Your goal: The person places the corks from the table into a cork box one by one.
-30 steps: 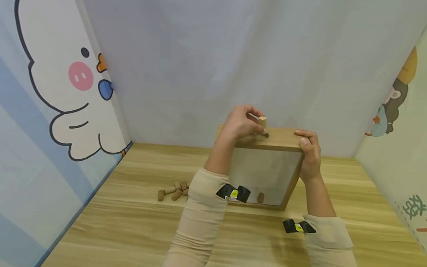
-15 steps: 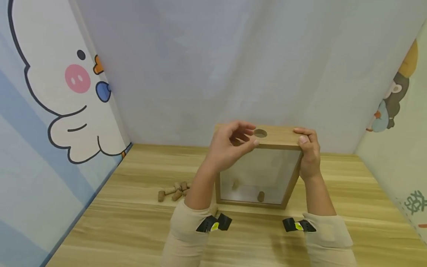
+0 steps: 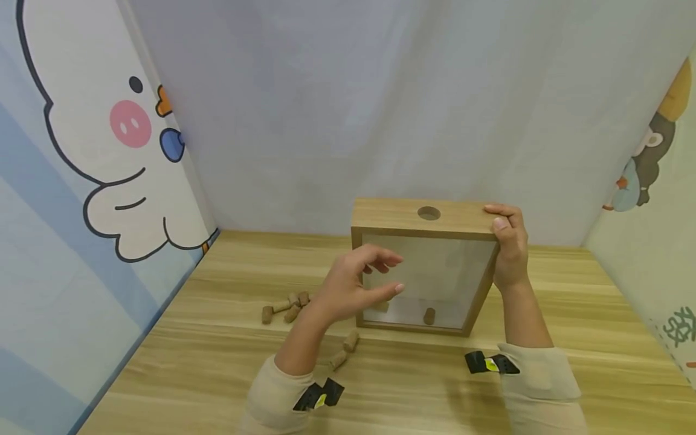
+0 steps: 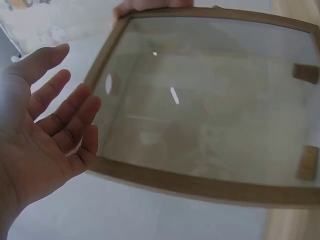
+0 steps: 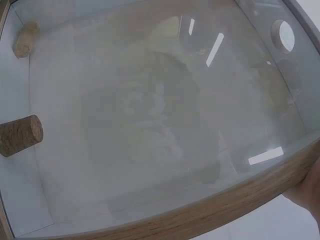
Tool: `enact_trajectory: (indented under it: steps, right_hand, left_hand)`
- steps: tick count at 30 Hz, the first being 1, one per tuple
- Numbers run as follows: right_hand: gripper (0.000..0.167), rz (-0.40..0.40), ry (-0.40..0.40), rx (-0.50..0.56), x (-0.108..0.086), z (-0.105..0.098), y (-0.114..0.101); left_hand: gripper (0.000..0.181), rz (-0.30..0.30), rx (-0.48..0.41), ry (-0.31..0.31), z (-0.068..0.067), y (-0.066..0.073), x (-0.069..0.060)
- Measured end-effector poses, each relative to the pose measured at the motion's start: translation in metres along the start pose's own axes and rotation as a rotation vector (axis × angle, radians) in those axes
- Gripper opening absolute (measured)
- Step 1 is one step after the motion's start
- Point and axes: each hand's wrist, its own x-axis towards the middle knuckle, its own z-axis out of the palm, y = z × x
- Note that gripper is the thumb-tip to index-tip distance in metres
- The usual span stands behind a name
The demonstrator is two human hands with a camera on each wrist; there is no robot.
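Note:
A wooden shadow box [image 3: 424,329] with a clear front pane stands upright on the table, with a round hole [image 3: 429,213] in its top. My right hand [image 3: 510,244] grips its upper right corner, thumb at the front edge and fingers over the top. In front of the pane, at the box's left side, my left hand [image 3: 356,284] holds nothing, its fingers loosely bent and apart from the thumb. Inside the box lie two corks, a dark cork [image 5: 21,135] and a paler cork [image 5: 26,39]; the left hand partly covers the paler one in the head view.
Several corks [image 3: 292,313] lie in a loose pile left of the box. Nearer the front, two more corks [image 3: 345,350] lie end to end beside my left forearm. A grey curtain [image 3: 304,121] hangs behind the wooden table [image 3: 179,374].
A pale cork pinched by my left hand at the hole was let go and dropped inside the box. That hand then moved down and left. My right hand kept its grip.

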Motion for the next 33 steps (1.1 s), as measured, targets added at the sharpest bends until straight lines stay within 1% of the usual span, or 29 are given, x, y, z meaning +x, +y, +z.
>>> enact_trajectory:
  steps: [3,6,8,9,11,13,15,18,20,24,29,33]
  right_hand:
    - [0.028,-0.001,-0.002,-0.006,0.0,-0.001,0.0]
    - [0.028,-0.001,-0.003,-0.011,0.002,-0.003,-0.001]
    - [0.028,-0.001,-0.003,-0.008,0.002,-0.004,-0.002]
    - [0.028,0.003,-0.002,-0.008,0.002,-0.004,-0.003]
    - [0.028,0.002,0.002,-0.008,0.002,-0.004,-0.001]
    - [0.028,0.004,0.001,-0.009,0.002,-0.004,0.0]
    - [0.028,0.0,0.003,-0.018,0.001,-0.003,0.002]
    - [0.028,-0.01,0.002,-0.021,0.001,-0.002,0.003]
    - [0.028,-0.013,0.004,-0.019,0.001,-0.001,0.002]
    - [0.028,-0.015,0.001,-0.019,0.0,-0.001,0.002]
    - [0.028,-0.014,-0.001,-0.025,0.0,-0.002,0.001]
    - [0.028,-0.016,-0.004,-0.032,0.002,-0.003,0.0]
  left_hand:
    - [0.034,-0.066,-0.04,-0.074,0.001,-0.009,-0.012]
    - [0.036,-0.167,-0.118,-0.15,0.004,-0.017,-0.022]
    - [0.038,-0.249,-0.168,-0.211,0.006,-0.023,-0.029]
    - [0.038,-0.289,-0.181,-0.244,0.007,-0.027,-0.033]
    - [0.039,-0.348,-0.205,-0.307,0.007,-0.033,-0.04]
    - [0.039,-0.414,-0.23,-0.355,0.006,-0.041,-0.047]
    - [0.039,-0.446,-0.247,-0.379,0.005,-0.049,-0.053]
    - [0.04,-0.494,-0.297,-0.396,0.002,-0.061,-0.064]
    - [0.043,-0.519,-0.328,-0.406,0.0,-0.068,-0.072]
    - [0.048,-0.595,-0.382,-0.431,-0.002,-0.079,-0.086]
    - [0.051,-0.673,-0.404,-0.477,-0.001,-0.091,-0.096]
    - [0.051,-0.708,-0.385,-0.489,0.002,-0.101,-0.101]
